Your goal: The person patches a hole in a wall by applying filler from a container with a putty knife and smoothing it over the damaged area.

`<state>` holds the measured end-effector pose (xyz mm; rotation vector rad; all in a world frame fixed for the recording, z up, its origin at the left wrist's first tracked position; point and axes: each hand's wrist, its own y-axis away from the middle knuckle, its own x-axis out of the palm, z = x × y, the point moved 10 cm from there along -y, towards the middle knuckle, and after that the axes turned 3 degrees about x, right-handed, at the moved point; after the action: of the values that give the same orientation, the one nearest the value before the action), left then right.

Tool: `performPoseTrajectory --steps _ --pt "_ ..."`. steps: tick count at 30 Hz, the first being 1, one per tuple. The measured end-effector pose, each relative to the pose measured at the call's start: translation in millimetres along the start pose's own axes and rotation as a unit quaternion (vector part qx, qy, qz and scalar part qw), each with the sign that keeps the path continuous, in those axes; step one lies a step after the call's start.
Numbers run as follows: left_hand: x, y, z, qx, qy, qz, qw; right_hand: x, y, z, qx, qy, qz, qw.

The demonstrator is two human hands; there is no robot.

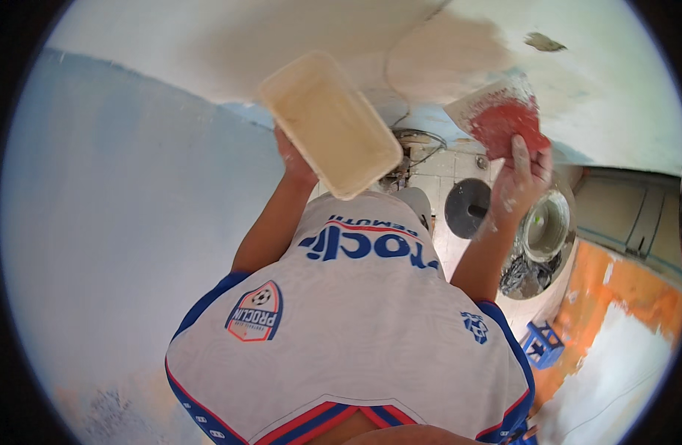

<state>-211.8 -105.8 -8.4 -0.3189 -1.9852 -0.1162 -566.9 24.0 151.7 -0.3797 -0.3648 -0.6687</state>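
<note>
My left hand (295, 157) is closed on the side of a rectangular cream plastic tub (332, 122), which is tilted with its inside toward me. A pale film coats the tub's inside; my fingers are partly hidden behind it. On the right, my right hand (520, 178) grips a red putty knife (502, 122), its broad blade smeared with white filler. White filler also marks my right fingers and wrist. The putty knife is raised close to the pale wall (608, 96), apart from the tub. I cannot tell whether its blade touches the wall.
A brownish patch (448, 59) and a chipped spot (544, 42) mark the wall. Below are a coiled cable (423, 135), a dark round disc (466, 208), a whitish bucket (546, 230) beside black plastic, and a blue stool (543, 345). An orange-and-white surface (597, 311) stands right.
</note>
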Motion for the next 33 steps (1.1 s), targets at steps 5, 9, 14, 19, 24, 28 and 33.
performPoseTrajectory --steps 5,9,14,19,24,28,33 --pt "26.8 6.8 7.3 -0.028 0.036 0.016 0.999 63.1 40.8 68.5 -0.152 0.07 0.167 0.972" --pt "48.5 26.2 0.3 -0.012 -0.093 -0.043 0.995 131.0 83.7 106.9 -0.314 0.237 0.336 0.856" --pt "51.3 53.3 20.6 -0.034 0.019 0.004 0.999 146.3 127.4 108.9 -0.384 0.366 0.355 0.77" --pt "75.0 83.5 37.6 -0.057 0.009 -0.042 0.997 128.8 135.7 106.7 -0.321 0.481 0.437 0.689" --pt "89.1 105.9 63.5 -0.041 0.064 0.016 0.997 110.2 159.7 136.6 -0.349 0.529 0.437 0.638" --pt "63.5 116.5 96.8 -0.051 0.073 0.056 0.994 96.8 195.3 166.3 -0.247 0.575 0.497 0.6" --pt "69.4 139.7 94.2 0.006 -0.067 0.124 0.99 67.0 208.3 168.7 -0.148 0.551 0.434 0.697"
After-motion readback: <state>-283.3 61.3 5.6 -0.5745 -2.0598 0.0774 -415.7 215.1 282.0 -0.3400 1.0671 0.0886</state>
